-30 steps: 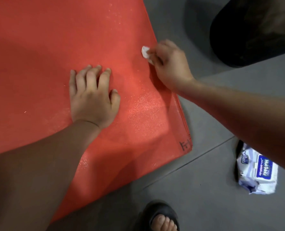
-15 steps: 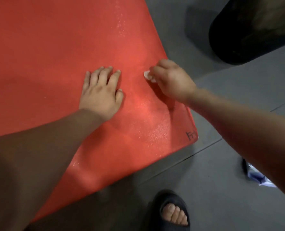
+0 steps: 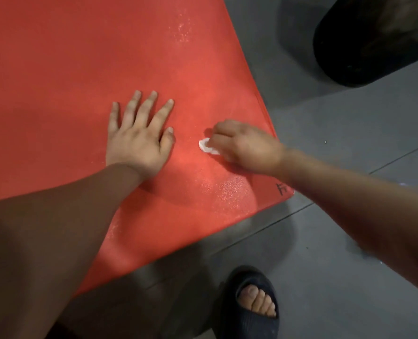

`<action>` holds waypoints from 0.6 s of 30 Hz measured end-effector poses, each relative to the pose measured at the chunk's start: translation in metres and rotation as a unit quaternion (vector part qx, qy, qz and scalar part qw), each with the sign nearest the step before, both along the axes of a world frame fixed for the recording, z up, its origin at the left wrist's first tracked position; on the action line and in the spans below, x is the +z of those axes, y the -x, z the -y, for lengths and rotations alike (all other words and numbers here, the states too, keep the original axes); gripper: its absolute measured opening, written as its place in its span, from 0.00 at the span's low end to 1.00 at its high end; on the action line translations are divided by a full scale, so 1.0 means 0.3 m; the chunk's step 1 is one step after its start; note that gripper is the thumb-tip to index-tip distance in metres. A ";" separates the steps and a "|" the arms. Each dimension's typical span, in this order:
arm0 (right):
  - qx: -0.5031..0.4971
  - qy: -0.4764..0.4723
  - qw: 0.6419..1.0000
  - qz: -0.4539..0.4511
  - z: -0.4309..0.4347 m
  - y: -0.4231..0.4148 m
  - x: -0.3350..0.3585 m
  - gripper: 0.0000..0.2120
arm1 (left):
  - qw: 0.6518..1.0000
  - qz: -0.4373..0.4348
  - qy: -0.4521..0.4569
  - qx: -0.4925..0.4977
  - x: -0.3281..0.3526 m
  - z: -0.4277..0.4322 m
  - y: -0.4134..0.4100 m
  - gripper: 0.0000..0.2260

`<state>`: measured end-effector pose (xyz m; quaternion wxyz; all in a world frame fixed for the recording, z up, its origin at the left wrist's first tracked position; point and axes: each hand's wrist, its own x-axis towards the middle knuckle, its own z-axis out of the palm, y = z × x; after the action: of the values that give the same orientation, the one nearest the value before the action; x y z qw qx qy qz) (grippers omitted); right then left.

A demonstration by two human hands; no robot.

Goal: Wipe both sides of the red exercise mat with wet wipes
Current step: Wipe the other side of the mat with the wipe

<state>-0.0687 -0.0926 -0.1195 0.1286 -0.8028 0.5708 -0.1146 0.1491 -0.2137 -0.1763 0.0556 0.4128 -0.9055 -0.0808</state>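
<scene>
While the upper face was being wiped, the red exercise mat lay flat on the grey floor, with its near right corner in view. The right hand had its fingers curled round a small wadded white wet wipe and pressed it to the mat a little in from the right edge, blurred as if mid-stroke. The left hand lay flat on the mat just beside it, fingers straight and spread, grasping nothing and seemingly steadying the sheet. A damp sheen showed near the corner, which suggested that patch had been gone over. The broad stretch to the left looked matte and dry, so most of this face probably remained. The underside was hidden, and whether it had been wiped could not be told; if not, the task was well short of halfway. Counted: one mat, one wipe, two hands, one black handwritten mark at the corner, one foot in a black slipper on the floor, and one large dark rounded object at the upper right, too dim to identify
</scene>
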 end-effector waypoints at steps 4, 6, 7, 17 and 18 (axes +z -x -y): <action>-0.204 0.072 0.974 -0.060 0.177 0.106 -0.033 0.12 | 1.000 -0.006 0.002 -0.001 0.002 0.006 -0.003 0.25; -0.315 0.065 0.945 -0.053 0.217 0.099 -0.039 0.10 | 1.000 -0.011 0.000 -0.002 0.001 0.005 -0.006 0.25; -0.332 0.060 0.940 -0.041 0.216 0.069 -0.044 0.11 | 1.000 -0.012 0.001 -0.002 0.000 0.004 -0.007 0.25; -0.009 0.008 1.000 -0.023 0.015 -0.047 -0.001 0.13 | 1.000 -0.029 0.007 -0.002 -0.003 0.005 -0.013 0.25; -0.074 0.028 0.996 -0.034 0.051 0.001 -0.004 0.15 | 1.000 -0.028 0.006 -0.004 -0.002 0.004 -0.013 0.25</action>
<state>-0.0691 -0.1078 -0.1208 0.0773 -0.7650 0.6293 -0.1127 0.1529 -0.2149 -0.1769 0.0826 0.4064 -0.9058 -0.0873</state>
